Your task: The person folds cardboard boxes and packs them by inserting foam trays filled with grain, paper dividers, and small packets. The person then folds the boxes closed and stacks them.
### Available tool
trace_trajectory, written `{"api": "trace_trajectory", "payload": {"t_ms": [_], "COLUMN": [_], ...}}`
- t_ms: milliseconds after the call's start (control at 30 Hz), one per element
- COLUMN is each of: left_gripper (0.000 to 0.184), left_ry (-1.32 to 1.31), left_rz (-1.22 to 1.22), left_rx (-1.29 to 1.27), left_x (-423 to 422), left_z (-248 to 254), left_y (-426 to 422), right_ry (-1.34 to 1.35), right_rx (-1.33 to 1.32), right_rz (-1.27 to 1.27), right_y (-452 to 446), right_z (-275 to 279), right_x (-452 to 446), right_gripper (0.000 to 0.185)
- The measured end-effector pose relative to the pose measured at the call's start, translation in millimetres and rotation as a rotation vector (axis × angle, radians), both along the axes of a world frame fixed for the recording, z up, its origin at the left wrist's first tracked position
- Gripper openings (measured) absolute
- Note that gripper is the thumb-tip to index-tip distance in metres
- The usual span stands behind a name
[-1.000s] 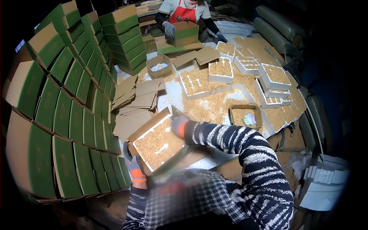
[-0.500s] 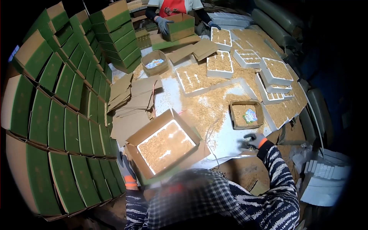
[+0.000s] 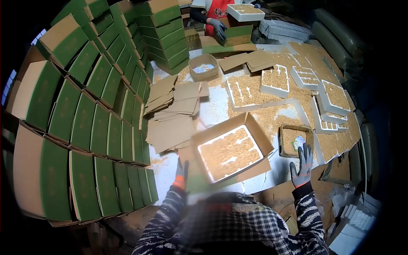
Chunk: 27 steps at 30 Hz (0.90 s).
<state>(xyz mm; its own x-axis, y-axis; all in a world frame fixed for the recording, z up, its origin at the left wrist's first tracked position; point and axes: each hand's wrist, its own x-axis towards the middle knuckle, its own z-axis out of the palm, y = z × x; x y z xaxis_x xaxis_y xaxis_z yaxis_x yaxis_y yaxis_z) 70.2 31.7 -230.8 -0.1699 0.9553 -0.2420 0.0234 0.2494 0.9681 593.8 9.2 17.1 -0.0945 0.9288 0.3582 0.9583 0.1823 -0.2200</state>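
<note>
My left hand [image 3: 181, 171], in a grey glove with an orange cuff, is upright beside the left side of an open cardboard carton [image 3: 260, 135]. Its fingers are stretched out; whether they touch the carton I cannot tell. Inside the carton lies a white foam tray [image 3: 231, 151] filled with sawdust-like material. My right hand [image 3: 302, 168] is open, fingers spread, at the near edge of a small cardboard box [image 3: 284, 146]. Colourful packets [image 3: 298, 142] lie in that box, near my fingertips. I see nothing in either hand.
Stacked green cartons [image 3: 80, 131] wall off the left. Flat cardboard pieces [image 3: 172, 131] lie beside them. Another box of packets [image 3: 204, 68] stands behind. Filled foam trays [image 3: 333, 95] are at the right. Opposite, a co-worker's gloved hand [image 3: 219, 29] touches a carton, below a raised tray [image 3: 245, 12].
My right hand has moved from below the small box to its edge, and its curled fingers have spread. The co-worker's tray has been lifted over their carton. The whole view has shifted.
</note>
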Motion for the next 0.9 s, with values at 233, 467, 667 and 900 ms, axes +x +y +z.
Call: {"api": "trace_trajectory", "payload": {"t_ms": [233, 467, 667, 900], "left_gripper": [0.071, 0.078, 0.074, 0.048], "left_ry": [0.924, 1.493, 1.334, 1.018], "left_rz": [0.008, -0.388, -0.378, -0.335], "left_rx": [0.241, 0.120, 0.135, 0.330], "left_x": [28.1, -43.1, -1.8, -47.8], "left_z": [86.3, 79.0, 79.8, 115.5], "left_y": [61.4, 122.3, 158.0, 173.6], "right_ry": [-0.175, -0.186, -0.007, 0.343], "right_rx": [-0.254, -0.274, -0.065, 0.204], "right_rz": [0.419, 0.459, 0.484, 0.274], "right_y": [66.4, 64.6, 47.7, 45.4], "right_z": [24.5, -4.5, -7.5, 29.3], "right_x": [-83.6, -82.3, -115.7, -65.8], "right_gripper": [0.071, 0.019, 0.021, 0.041]}}
